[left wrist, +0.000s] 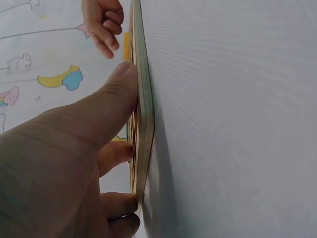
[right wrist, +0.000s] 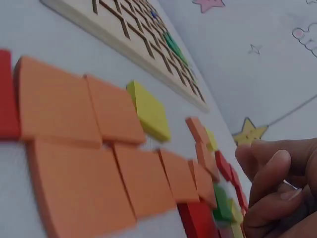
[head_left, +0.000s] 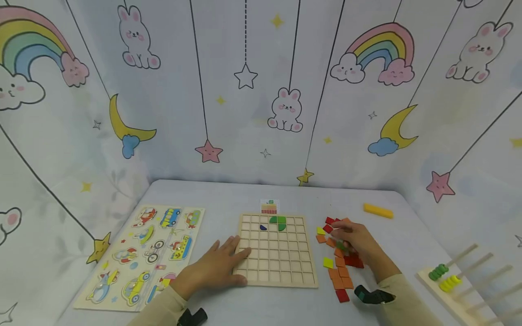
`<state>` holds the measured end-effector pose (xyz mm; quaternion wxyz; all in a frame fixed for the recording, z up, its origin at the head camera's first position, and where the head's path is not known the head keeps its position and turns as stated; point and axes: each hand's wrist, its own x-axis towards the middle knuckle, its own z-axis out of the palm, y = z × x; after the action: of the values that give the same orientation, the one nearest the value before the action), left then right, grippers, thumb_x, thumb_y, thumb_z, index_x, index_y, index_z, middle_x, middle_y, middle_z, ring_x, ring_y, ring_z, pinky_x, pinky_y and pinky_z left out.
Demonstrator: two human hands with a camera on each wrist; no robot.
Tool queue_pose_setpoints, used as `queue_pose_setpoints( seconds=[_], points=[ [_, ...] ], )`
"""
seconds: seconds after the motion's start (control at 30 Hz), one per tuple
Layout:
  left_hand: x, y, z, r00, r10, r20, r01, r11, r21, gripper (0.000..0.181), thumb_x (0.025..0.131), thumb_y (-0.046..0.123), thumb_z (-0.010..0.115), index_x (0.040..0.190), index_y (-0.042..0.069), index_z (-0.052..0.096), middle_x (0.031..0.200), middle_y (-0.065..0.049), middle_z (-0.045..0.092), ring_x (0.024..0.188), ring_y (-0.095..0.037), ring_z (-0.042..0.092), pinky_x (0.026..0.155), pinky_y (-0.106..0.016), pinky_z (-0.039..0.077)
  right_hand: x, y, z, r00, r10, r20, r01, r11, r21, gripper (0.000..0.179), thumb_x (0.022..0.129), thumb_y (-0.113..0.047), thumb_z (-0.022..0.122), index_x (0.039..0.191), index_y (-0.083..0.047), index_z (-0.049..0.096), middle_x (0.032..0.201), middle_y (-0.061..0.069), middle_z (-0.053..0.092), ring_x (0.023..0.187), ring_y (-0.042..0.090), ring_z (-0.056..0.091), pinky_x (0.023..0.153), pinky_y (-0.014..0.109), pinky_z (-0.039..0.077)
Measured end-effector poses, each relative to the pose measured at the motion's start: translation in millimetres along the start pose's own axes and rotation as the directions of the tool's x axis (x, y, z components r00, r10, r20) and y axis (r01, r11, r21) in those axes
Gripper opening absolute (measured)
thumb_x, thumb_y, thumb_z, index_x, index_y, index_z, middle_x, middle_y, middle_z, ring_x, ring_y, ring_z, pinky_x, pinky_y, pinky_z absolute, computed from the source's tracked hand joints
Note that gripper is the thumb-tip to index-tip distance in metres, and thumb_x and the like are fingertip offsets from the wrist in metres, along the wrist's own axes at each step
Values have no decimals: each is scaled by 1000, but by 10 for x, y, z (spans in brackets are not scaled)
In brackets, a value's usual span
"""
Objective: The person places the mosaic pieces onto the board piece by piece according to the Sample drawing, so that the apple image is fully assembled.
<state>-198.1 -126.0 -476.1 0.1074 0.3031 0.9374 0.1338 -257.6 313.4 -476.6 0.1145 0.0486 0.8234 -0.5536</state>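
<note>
Tiles (head_left: pixel 343 271) lie crowded on the surface (head_left: pixel 285 308) right of the gridded board (head_left: pixel 281 267), so the right hand (head_left: pixel 360 240), curled above them with any grip unclear, could nudge neighbours; the left hand (head_left: pixel 218 266), fingers spread and touching the board's left edge, might skew it by pushing.

A: How many boards are counted on the surface (head_left: pixel 224 310)?

B: Two: one grid board (head_left: pixel 291 265) and, toward the left edge, one puzzle board (head_left: pixel 163 234).

A: What is counted on the grid board?

B: Three green pieces (head_left: pixel 281 220) and one blue piece (head_left: pixel 263 227) are found; one card (head_left: pixel 269 206) is set beside its far edge.

A: And toward the right edge?

B: At least eight orange tiles (head_left: pixel 338 283), four red tiles (head_left: pixel 341 296), two yellow tiles (head_left: pixel 328 262) and one green tile (right wrist: pixel 222 204) are seen, some being covered. One yellow stick (head_left: pixel 378 211) and one abacus (head_left: pixel 452 301) are also counted.
</note>
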Motion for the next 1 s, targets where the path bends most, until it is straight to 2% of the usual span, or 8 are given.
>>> queue_pose_setpoints(
  seconds=[0.17,0.27,0.37,0.43,0.53,0.63,0.87,1.0],
  points=[
    [-11,6,-20,1000,-2,-6,2,1000,-10,81,90,66,62,156,23,44,165,-23,28,154,-41,23,119,-67,22,-102,172,-213,994,91,-60,-91,996,-6,51,99,-26,69,143,-6,56,112,2,70,74,16,52,56,23,40],
    [-7,1,-14,1000,-5,-8,5,1000,-5,81,90,67,62,156,23,44,165,-23,27,154,-40,23,119,-67,23,-135,210,-242,995,73,-61,-75,997,-35,51,99,-21,69,145,-4,55,120,4,73,78,17,54,60,22,44],
    [2,-8,-2,1000,-8,-7,8,1000,-6,82,90,68,61,156,23,43,165,-22,27,154,-40,22,119,-66,22,-158,209,-217,997,30,-66,-38,991,-126,49,97,-15,69,144,-4,56,122,9,72,77,20,55,61,24,47],
    [7,-14,4,1000,-9,-6,9,1000,-10,82,90,68,61,156,24,43,165,-22,27,154,-40,22,119,-67,22,-170,201,-184,998,-6,-70,-11,971,-240,49,94,-14,71,141,-4,59,121,10,72,79,21,55,63,25,50],
    [11,-27,17,1000,-11,-5,11,1000,-3,82,90,69,61,156,24,44,165,-22,27,154,-39,22,119,-66,22,-170,182,-133,996,-55,-69,24,920,-391,46,91,-12,75,135,-4,63,117,11,72,82,22,56,67,27,53],
    [12,-39,30,1000,-11,-3,11,1000,-3,82,89,69,61,157,25,43,165,-22,27,154,-39,22,119,-66,22,-164,155,-108,996,-64,-55,32,888,-458,44,89,-13,78,131,-4,65,113,11,69,89,22,57,72,30,55],
    [5,-39,41,1000,-6,-2,6,1000,-21,83,89,69,61,157,25,43,165,-22,28,154,-39,22,119,-67,22,-161,135,-107,999,-32,-12,24,911,-411,32,91,-15,77,120,-4,68,102,9,61,92,23,55,75,31,54],
    [6,-34,37,1000,-2,-7,1,1000,-16,82,89,69,61,156,24,43,165,-22,28,154,-39,22,119,-67,23,-130,110,-122,999,-27,-20,20,957,-290,28,97,-21,70,118,-3,64,92,7,60,82,23,56,66,29,49]
  ],
)
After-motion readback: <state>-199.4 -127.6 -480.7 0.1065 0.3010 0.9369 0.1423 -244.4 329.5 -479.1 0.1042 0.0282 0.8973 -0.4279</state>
